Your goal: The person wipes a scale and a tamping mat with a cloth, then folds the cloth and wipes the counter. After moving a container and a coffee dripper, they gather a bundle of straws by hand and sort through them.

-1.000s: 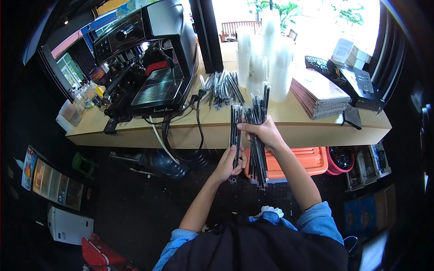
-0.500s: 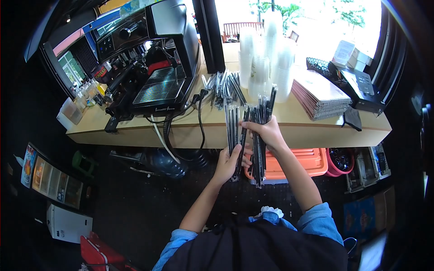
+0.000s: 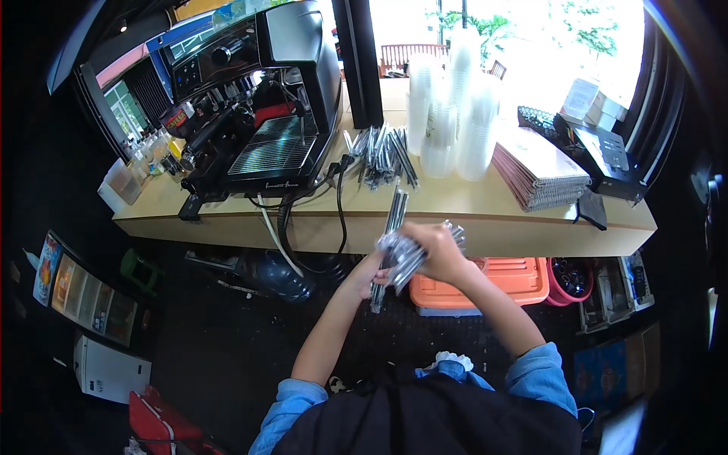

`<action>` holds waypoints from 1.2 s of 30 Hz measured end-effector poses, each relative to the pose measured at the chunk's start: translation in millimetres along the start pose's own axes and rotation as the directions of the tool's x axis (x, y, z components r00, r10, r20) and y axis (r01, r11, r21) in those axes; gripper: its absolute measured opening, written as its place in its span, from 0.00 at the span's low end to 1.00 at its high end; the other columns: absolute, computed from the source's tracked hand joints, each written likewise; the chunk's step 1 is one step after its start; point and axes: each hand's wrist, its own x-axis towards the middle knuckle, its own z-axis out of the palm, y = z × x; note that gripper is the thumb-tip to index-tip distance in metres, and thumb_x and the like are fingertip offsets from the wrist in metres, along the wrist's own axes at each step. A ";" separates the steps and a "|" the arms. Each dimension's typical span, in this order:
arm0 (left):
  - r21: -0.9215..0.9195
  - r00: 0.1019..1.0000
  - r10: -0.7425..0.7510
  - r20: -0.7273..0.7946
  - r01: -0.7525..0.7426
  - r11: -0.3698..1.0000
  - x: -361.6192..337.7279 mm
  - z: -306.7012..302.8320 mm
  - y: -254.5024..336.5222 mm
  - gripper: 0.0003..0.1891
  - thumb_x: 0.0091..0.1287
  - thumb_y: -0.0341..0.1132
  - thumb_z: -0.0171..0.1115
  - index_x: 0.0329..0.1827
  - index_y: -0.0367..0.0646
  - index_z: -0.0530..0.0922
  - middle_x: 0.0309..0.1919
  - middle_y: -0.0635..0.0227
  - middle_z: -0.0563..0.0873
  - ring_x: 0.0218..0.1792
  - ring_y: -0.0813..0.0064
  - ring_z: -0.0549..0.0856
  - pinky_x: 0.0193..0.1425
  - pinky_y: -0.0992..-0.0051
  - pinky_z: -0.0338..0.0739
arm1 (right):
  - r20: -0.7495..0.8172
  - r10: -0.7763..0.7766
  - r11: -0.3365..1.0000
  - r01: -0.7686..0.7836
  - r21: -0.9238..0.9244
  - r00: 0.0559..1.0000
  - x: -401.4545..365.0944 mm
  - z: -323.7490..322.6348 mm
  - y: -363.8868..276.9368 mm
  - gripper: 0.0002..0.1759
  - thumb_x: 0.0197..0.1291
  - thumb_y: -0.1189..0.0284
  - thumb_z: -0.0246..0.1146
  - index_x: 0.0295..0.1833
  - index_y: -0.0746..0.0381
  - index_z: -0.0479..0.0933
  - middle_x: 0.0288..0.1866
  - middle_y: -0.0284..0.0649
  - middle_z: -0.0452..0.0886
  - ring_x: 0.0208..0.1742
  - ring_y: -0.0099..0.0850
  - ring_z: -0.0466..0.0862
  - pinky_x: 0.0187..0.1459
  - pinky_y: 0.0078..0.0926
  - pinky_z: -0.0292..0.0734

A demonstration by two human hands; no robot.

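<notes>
In front of the counter edge, my left hand (image 3: 365, 277) is closed round a few black straws in clear wrappers (image 3: 396, 208), held nearly upright with a slight tilt. My right hand (image 3: 437, 250) grips a thicker bundle of wrapped straws (image 3: 407, 265), turned sideways across the left hand's straws and blurred by motion. The two bundles overlap at my left fingers; whether they touch is hard to tell. On the counter behind the hands lies a loose pile of wrapped straws (image 3: 383, 155).
Stacks of clear plastic cups (image 3: 476, 129) stand behind the counter's front edge (image 3: 455, 216). An espresso machine (image 3: 277, 144) with hanging cables is at left. Spiral notebooks (image 3: 540, 171) and a black device (image 3: 607, 155) lie at right. Below sits an orange-lidded box (image 3: 508, 280).
My right hand has lowered slightly and turned its bundle from upright to sideways, across the left hand's straws. My left hand has shifted a little left, its straws now tilted.
</notes>
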 end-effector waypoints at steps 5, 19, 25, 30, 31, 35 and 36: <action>-0.144 0.998 0.027 -0.060 -0.036 0.989 -5.8 24.5 16.0 0.16 0.64 0.44 0.60 0.44 0.38 0.77 0.31 0.69 0.82 0.29 0.76 0.84 0.33 0.75 0.82 | 0.120 -0.215 0.959 0.232 -0.162 0.969 -10.4 16.4 1.6 0.19 0.39 0.75 0.64 0.42 0.59 0.73 0.31 0.42 0.80 0.35 0.38 0.83 0.36 0.35 0.78; 0.244 0.955 0.260 0.139 -0.288 0.926 3.8 15.9 3.5 0.14 0.71 0.42 0.50 0.47 0.40 0.74 0.26 0.77 0.75 0.15 0.94 0.62 0.17 0.89 0.53 | 0.066 0.726 0.318 -0.419 0.850 0.685 12.9 -20.9 26.4 0.20 0.48 0.80 0.66 0.49 0.71 0.76 0.34 0.38 0.81 0.21 0.19 0.74 0.23 0.15 0.71; 0.309 0.949 0.165 0.270 -0.247 0.918 5.9 15.5 -3.0 0.19 0.71 0.48 0.48 0.43 0.38 0.75 0.21 0.77 0.72 0.14 0.92 0.60 0.17 0.88 0.51 | 0.232 0.678 0.202 -0.480 0.854 0.698 14.1 -19.5 24.1 0.12 0.46 0.80 0.68 0.38 0.69 0.76 0.34 0.38 0.81 0.23 0.19 0.74 0.24 0.16 0.71; 0.314 0.953 0.150 0.264 -0.232 0.921 5.5 21.4 -6.5 0.22 0.71 0.50 0.46 0.42 0.37 0.75 0.23 0.74 0.75 0.14 0.92 0.59 0.16 0.88 0.51 | 0.144 0.689 0.280 -0.444 0.851 0.711 11.9 -17.8 17.6 0.11 0.46 0.79 0.68 0.35 0.67 0.73 0.27 0.37 0.79 0.23 0.22 0.78 0.22 0.17 0.74; 0.323 0.956 0.164 0.242 -0.238 0.916 5.9 22.1 -7.4 0.22 0.71 0.50 0.46 0.42 0.37 0.75 0.24 0.72 0.77 0.13 0.92 0.59 0.16 0.88 0.50 | 0.159 0.698 0.263 -0.457 0.850 0.698 11.5 -18.8 16.9 0.10 0.47 0.79 0.67 0.34 0.67 0.74 0.26 0.37 0.79 0.23 0.22 0.79 0.22 0.17 0.74; 0.312 0.963 0.194 0.188 -0.245 0.918 6.7 22.5 -10.4 0.20 0.73 0.49 0.43 0.43 0.39 0.72 0.28 0.66 0.80 0.13 0.92 0.60 0.15 0.88 0.50 | 0.110 0.712 0.265 -0.410 0.873 0.693 8.7 -17.3 27.2 0.10 0.48 0.79 0.67 0.35 0.67 0.74 0.25 0.37 0.78 0.24 0.23 0.80 0.21 0.18 0.75; 0.200 0.957 0.258 0.133 -0.281 0.939 3.9 26.5 -10.5 0.19 0.73 0.48 0.41 0.44 0.40 0.71 0.30 0.65 0.80 0.13 0.91 0.59 0.15 0.89 0.50 | 0.102 0.702 0.284 -0.409 0.867 0.705 8.4 -21.4 30.0 0.10 0.48 0.78 0.67 0.36 0.66 0.73 0.25 0.37 0.78 0.25 0.25 0.80 0.25 0.19 0.75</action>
